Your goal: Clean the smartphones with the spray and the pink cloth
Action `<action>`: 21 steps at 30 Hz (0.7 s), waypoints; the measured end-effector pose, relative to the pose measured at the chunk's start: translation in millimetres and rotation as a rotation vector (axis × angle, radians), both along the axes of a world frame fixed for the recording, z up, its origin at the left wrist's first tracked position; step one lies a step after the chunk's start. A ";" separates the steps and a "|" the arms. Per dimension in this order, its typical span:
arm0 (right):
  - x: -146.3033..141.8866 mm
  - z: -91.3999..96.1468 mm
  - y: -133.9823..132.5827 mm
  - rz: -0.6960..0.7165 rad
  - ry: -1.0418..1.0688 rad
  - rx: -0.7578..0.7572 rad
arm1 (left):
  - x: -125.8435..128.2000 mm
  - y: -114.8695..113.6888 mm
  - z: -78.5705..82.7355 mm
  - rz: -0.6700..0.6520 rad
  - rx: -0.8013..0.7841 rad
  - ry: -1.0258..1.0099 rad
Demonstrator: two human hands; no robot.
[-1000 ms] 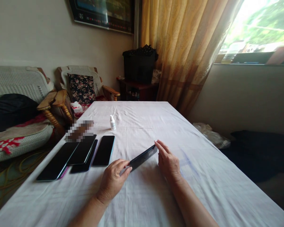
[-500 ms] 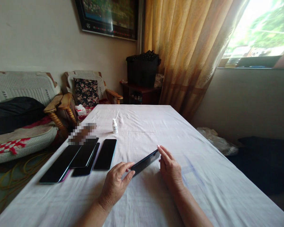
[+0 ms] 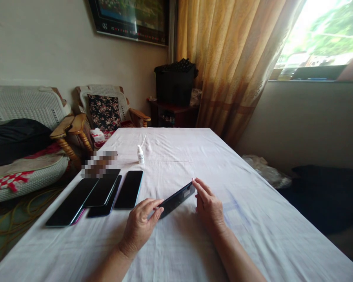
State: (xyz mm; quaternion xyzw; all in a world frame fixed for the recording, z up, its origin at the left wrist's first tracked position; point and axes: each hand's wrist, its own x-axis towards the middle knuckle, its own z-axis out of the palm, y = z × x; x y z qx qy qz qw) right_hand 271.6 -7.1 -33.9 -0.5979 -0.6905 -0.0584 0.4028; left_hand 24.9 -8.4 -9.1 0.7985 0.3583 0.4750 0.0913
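A dark smartphone (image 3: 177,201) is held tilted above the white tablecloth, its long side slanting up to the right. My left hand (image 3: 141,223) pinches its left end between thumb and fingers. At the opposite end, the fingertips of my right hand (image 3: 209,203) rest on the phone's upper right corner; the right thumb is mostly hidden. Left of my hands, another phone (image 3: 129,190) lies face up by itself. Beside it is an overlapping group of several dark-screened phones, among them one on top (image 3: 103,188) and a large one (image 3: 72,203) at the left.
A small white bottle (image 3: 140,155) stands upright farther back on the tablecloth (image 3: 176,145). A pixelated patch covers something at the table's left edge. Wooden-armed chairs (image 3: 101,105) line the left wall; a curtain (image 3: 220,58) and clear plastic bags (image 3: 264,172) are to the right.
The whole view has shifted slightly. The phone is tilted a little differently, showing more of its lower face. Both hands keep their hold at its ends.
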 end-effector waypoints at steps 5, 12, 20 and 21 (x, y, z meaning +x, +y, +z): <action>-10.8 5.2 -1.9 0.039 0.017 0.049 | -1.7 1.9 -3.9 0.017 0.017 -0.002; -6.5 7.2 1.8 0.032 0.300 0.002 | -5.0 2.2 -2.4 0.019 0.052 0.020; -2.9 3.1 6.0 -0.108 0.847 -0.159 | -6.5 2.7 0.5 0.028 0.078 0.032; -3.6 4.6 5.2 -0.105 0.842 -0.144 | -6.6 2.6 0.3 0.025 0.076 0.035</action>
